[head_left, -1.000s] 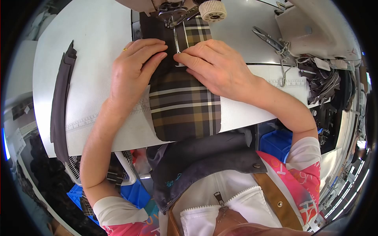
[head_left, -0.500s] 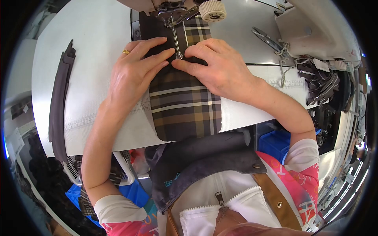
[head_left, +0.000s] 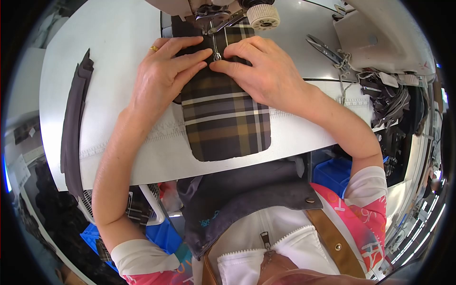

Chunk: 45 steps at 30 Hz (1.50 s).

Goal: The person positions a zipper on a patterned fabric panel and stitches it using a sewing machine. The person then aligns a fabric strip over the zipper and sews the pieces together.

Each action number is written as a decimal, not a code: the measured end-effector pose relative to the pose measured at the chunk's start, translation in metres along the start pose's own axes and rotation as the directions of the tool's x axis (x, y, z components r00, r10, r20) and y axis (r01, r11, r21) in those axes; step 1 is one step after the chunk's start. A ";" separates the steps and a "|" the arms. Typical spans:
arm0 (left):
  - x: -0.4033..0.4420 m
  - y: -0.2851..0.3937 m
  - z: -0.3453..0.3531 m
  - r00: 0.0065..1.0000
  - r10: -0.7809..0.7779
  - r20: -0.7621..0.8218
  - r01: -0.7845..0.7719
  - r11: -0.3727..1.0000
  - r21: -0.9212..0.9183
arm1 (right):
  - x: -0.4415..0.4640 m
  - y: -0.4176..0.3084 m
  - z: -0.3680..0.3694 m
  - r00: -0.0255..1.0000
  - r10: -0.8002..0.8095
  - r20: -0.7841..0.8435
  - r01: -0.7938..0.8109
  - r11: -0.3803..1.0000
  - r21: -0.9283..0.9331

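Though partly obscured, zipper (head_left: 215,45) lengthwise toward sewing machine (head_left: 178,6), grip of left hand (head_left: 164,73) loose, that of right hand (head_left: 266,76) unclear.

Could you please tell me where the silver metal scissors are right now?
In the head view, the silver metal scissors lie on the grey metal plate, right of the right hand, beside the cream sewing machine.

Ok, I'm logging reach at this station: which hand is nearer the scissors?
Right. The right hand is on the plaid fabric, left of the scissors; the left hand is farther left, across the zipper.
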<state>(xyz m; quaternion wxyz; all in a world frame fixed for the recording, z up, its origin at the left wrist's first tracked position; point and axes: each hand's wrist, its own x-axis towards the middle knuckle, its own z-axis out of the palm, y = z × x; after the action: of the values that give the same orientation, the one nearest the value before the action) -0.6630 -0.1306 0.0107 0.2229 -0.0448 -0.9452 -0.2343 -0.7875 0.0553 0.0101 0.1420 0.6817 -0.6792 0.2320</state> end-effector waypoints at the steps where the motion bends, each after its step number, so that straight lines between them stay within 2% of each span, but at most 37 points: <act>1: 0.001 -0.002 0.000 1.000 0.011 -0.006 -0.011 1.000 0.009 | 0.001 0.003 0.002 1.000 -0.014 -0.014 0.014 1.000 -0.018; 6: 0.010 -0.011 0.004 0.996 0.054 -0.072 -0.051 0.998 0.040 | 0.010 0.015 0.009 0.999 -0.036 -0.013 0.035 0.996 -0.079; 12: 0.015 -0.016 0.010 0.995 0.010 -0.103 -0.013 0.999 -0.034 | 0.010 0.023 0.011 0.998 -0.018 -0.053 0.015 0.998 -0.060; 13: 0.015 -0.016 0.010 0.994 0.010 -0.108 -0.013 0.999 -0.031 | 0.008 0.018 0.002 0.969 0.247 -0.009 -0.240 0.951 0.192; 14: 0.014 -0.015 0.010 0.993 0.008 -0.115 -0.011 1.000 -0.029 | 0.005 0.009 -0.012 0.876 0.473 0.098 -0.468 0.781 0.413; 15: 0.013 -0.014 0.011 0.992 0.004 -0.123 -0.007 1.000 -0.027 | 0.005 0.005 -0.023 0.731 0.632 0.256 -0.641 0.509 0.574; 18: 0.014 -0.013 0.009 0.994 -0.061 -0.095 0.051 0.993 -0.107 | 0.018 0.031 -0.033 0.606 0.614 0.506 -0.668 0.047 0.742; 21: 0.015 -0.014 0.010 0.991 -0.102 -0.083 0.084 0.976 -0.199 | 0.026 0.037 -0.021 0.610 0.582 0.537 -0.658 -0.004 0.753; 27: 0.018 -0.009 0.009 0.997 -0.018 -0.074 0.018 1.000 -0.005 | 0.033 0.031 -0.008 0.602 0.609 0.516 -0.653 0.003 0.757; 31: 0.017 -0.012 0.010 0.997 -0.012 -0.081 0.008 0.999 -0.053 | 0.033 0.031 -0.003 0.568 0.647 0.509 -0.647 -0.031 0.762; 33: 0.016 -0.013 0.010 0.997 -0.036 -0.074 0.028 0.994 -0.108 | 0.032 0.032 -0.004 0.586 0.637 0.500 -0.625 -0.037 0.780; 36: 0.015 -0.015 0.010 0.995 0.019 -0.100 -0.026 0.997 -0.066 | 0.031 0.034 -0.004 0.597 0.627 0.500 -0.610 -0.050 0.791; 39: 0.016 -0.013 0.012 0.989 0.088 -0.116 -0.083 0.995 0.049 | 0.032 0.029 -0.007 0.581 0.649 0.491 -0.631 -0.022 0.776; 42: 0.015 -0.006 0.012 0.982 0.170 -0.078 -0.140 0.945 0.294 | 0.034 0.025 -0.002 0.583 0.673 0.455 -0.630 0.021 0.777; 45: 0.013 -0.005 0.013 0.993 0.059 -0.099 -0.048 0.993 0.111 | 0.032 0.025 -0.004 0.617 0.658 0.431 -0.578 0.008 0.816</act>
<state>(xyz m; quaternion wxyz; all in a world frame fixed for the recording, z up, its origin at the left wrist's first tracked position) -0.6809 -0.1290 0.0040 0.2793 -0.0459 -0.9423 -0.1785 -0.8136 0.0291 0.0264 -0.3531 0.2574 -0.6452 0.6268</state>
